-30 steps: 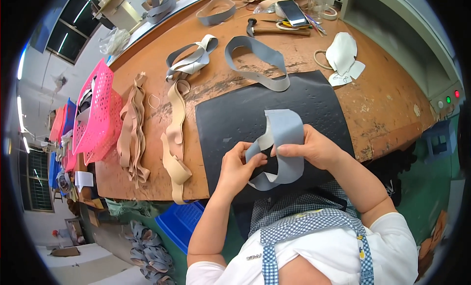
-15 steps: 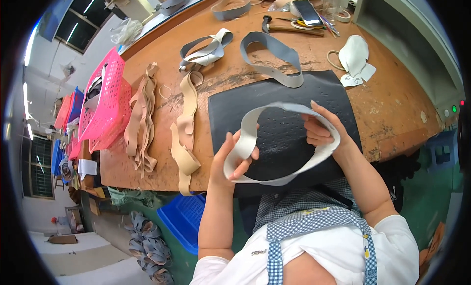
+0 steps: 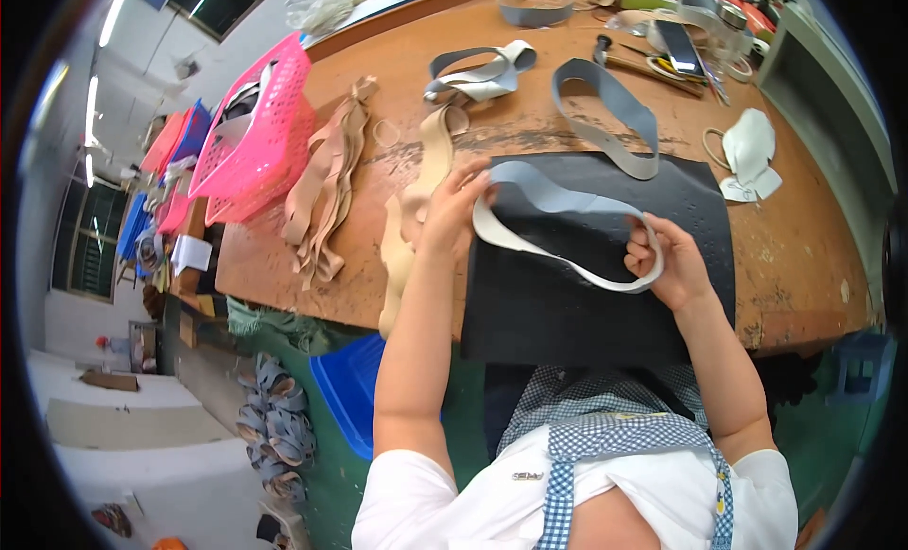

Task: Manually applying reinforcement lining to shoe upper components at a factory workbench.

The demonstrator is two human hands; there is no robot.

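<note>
Between my hands a closed loop of wide flat band [image 3: 539, 190] is held up, blue-grey on one face and white on the other. My left hand [image 3: 459, 208] is closed on its left end, fingers partly blurred. At the right end my right hand [image 3: 673, 259] grips it, with curled fingers inside the loop. Below lies a black mat [image 3: 586, 332] on the wooden table. A similar grey loop [image 3: 629, 157] rests at the mat's far edge. Left of my left hand are a wavy beige strip [image 3: 435, 151] and a pile of tan strips [image 3: 331, 186].
A pink basket [image 3: 255, 162] holding bands stands at the table's left. Farther back lie a twisted grey-white band [image 3: 487, 82], a hammer [image 3: 653, 74] and a phone [image 3: 679, 49]. A white mask-like item [image 3: 750, 153] lies right. A blue bin [image 3: 350, 389] sits below the table edge.
My left hand has moved up and away from me with its end of the loop, which now looks longer and flatter. The whole view has shifted, too.
</note>
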